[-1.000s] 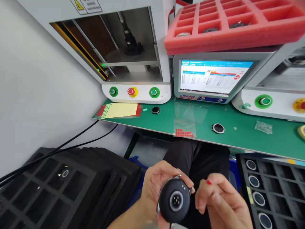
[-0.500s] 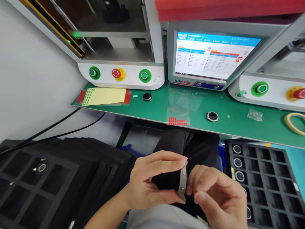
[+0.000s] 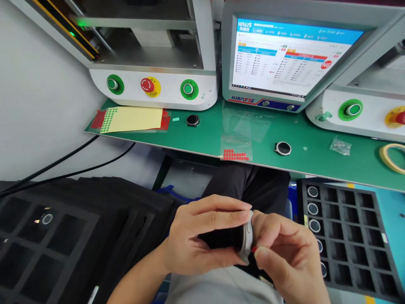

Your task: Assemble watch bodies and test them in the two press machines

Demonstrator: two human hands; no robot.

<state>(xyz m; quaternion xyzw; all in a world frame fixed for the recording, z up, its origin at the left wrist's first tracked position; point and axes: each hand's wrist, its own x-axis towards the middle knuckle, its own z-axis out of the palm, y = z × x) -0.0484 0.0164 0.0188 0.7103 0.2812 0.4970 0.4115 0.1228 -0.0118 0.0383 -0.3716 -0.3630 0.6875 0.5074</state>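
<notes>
Clock centred on held watch, which sits between hands. At 9, black foam tray, one round part in it. At 10, yellow sheet on green tabletop, dark watch at 11. Left hand gripping held watch edgewise, fingers over, thumb under. At 12, red-square film. Right hand pinching tiny red bit beside its back, can't tell if touching. Silver-rimmed watch at 1, right-side black tray around 3

On my feed, the left hand covers part of the watch, whose back I can't see. The right hand mostly hides a red sticker. The monitor's small print blurs; the right edge crops the tape roll.
</notes>
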